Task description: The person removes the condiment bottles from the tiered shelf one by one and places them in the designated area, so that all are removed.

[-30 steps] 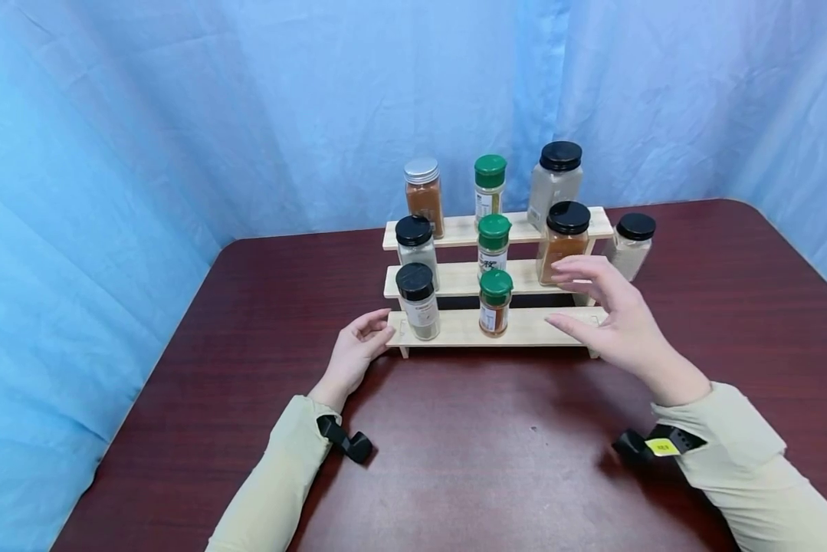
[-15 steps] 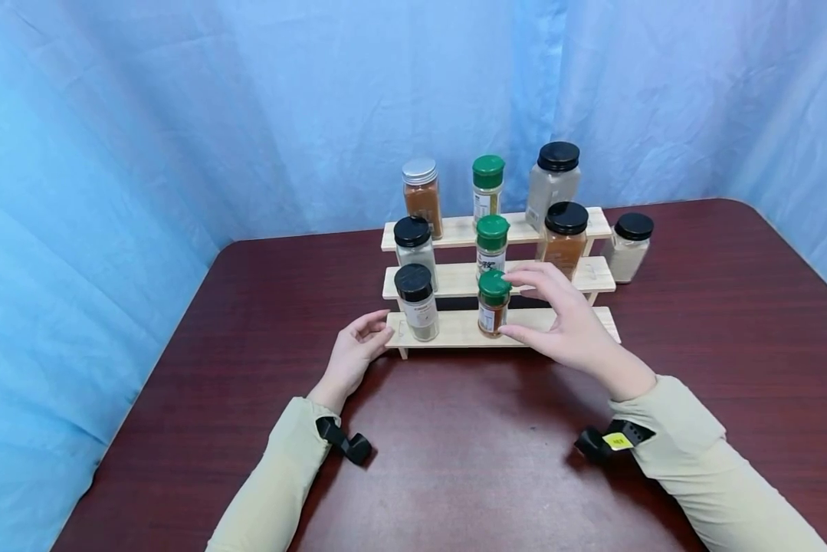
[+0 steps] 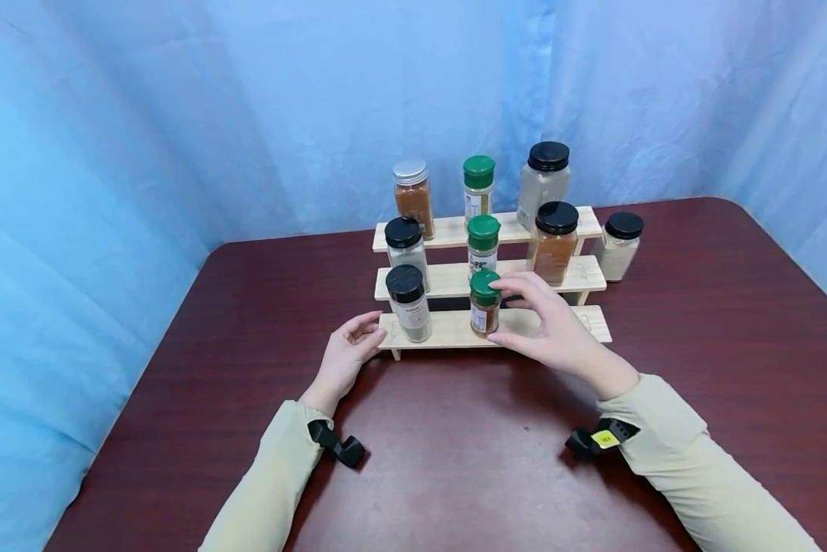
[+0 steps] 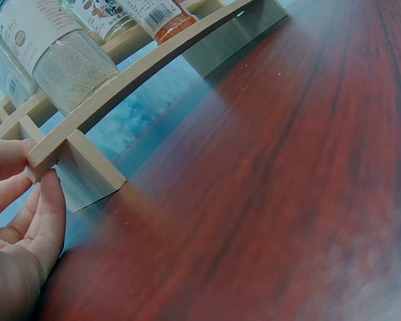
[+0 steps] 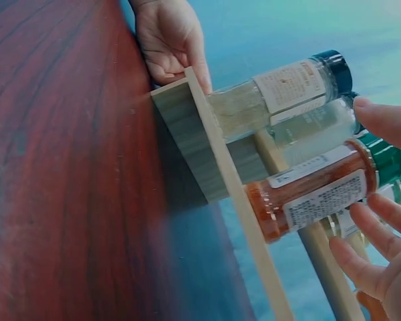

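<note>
A three-tier wooden spice rack (image 3: 447,331) stands on the table. My left hand (image 3: 344,354) pinches the left end of its lowest shelf between thumb and fingers, as the left wrist view shows. On that shelf stand a black-capped spice jar (image 3: 413,314) and a small green-capped jar of reddish spice (image 3: 484,314). My right hand (image 3: 554,326) is at the green-capped jar's right side, fingers spread near the cap and thumb near the base in the head view. In the right wrist view, the thumb (image 5: 391,126) is apart from the jar; fingertip contact is unclear.
The middle shelf bears a black-lidded jar (image 3: 406,244), a green-capped jar (image 3: 483,244) and a brown-filled jar (image 3: 554,249). Above stand a silver-lidded jar (image 3: 413,201), another green-capped jar (image 3: 478,188) and a large pale jar (image 3: 544,188). One pale jar (image 3: 616,253) stands right of the rack.
My right hand has moved left from the lowest shelf's right end to the small green-capped jar. My left hand stays at the rack's left end. The head view has shifted slightly.
</note>
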Demonstrator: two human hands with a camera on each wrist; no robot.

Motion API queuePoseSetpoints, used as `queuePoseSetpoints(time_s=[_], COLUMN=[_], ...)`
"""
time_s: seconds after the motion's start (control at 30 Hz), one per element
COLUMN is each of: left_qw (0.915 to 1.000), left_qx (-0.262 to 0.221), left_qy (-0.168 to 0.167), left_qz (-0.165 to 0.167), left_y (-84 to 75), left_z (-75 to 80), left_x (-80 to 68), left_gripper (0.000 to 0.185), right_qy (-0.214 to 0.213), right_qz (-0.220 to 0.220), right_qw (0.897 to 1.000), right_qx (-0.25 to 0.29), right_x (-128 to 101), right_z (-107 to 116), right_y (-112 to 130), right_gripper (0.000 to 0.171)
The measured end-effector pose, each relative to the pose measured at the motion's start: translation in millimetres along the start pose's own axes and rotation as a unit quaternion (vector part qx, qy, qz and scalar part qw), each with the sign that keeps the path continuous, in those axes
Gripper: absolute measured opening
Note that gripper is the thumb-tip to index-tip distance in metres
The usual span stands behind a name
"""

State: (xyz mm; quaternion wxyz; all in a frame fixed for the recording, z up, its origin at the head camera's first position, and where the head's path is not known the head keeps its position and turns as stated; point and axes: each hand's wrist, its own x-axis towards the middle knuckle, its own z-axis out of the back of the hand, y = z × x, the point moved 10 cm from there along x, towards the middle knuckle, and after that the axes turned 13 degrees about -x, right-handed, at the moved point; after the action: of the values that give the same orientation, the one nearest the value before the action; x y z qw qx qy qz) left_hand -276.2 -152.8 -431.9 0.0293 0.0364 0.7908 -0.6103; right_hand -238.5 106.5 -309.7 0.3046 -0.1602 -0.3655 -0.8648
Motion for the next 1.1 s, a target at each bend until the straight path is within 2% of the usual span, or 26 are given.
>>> queuePoseSetpoints(time_s=[0.27, 0.47, 0.67, 1.1], left_qw=[1.0, 0.9999, 1.0, 0.9999], left_qx=[-0.001, 0.0, -0.001, 0.011], left_qy=[0.0, -0.001, -0.002, -0.001], left_qz=[0.008, 0.011, 0.006, 0.004], left_y=[-1.9, -0.4, -1.6, -1.9], left_z=[-0.4, -0.1, -0.2, -0.8], left_x=[-0.3, -0.7, -1.2, -0.7], left_gripper=[0.042, 0.041, 0.043, 0.041], right_qy=[-0.004, -0.044, -0.076, -0.068], right_qz=[-0.019, -0.01, -0.024, -0.023], right_qw=[1.0, 0.999, 0.996, 0.997], right_qx=[0.011, -0.021, -0.035, -0.011], right_x=[-1.3, -3.0, -3.3, -7.0], right_z=[-16.8, -19.6, -20.1, -19.0], right_y=[-7.0, -5.9, -6.1, -4.5], right_gripper=[0.068, 0.07, 0.069, 0.068])
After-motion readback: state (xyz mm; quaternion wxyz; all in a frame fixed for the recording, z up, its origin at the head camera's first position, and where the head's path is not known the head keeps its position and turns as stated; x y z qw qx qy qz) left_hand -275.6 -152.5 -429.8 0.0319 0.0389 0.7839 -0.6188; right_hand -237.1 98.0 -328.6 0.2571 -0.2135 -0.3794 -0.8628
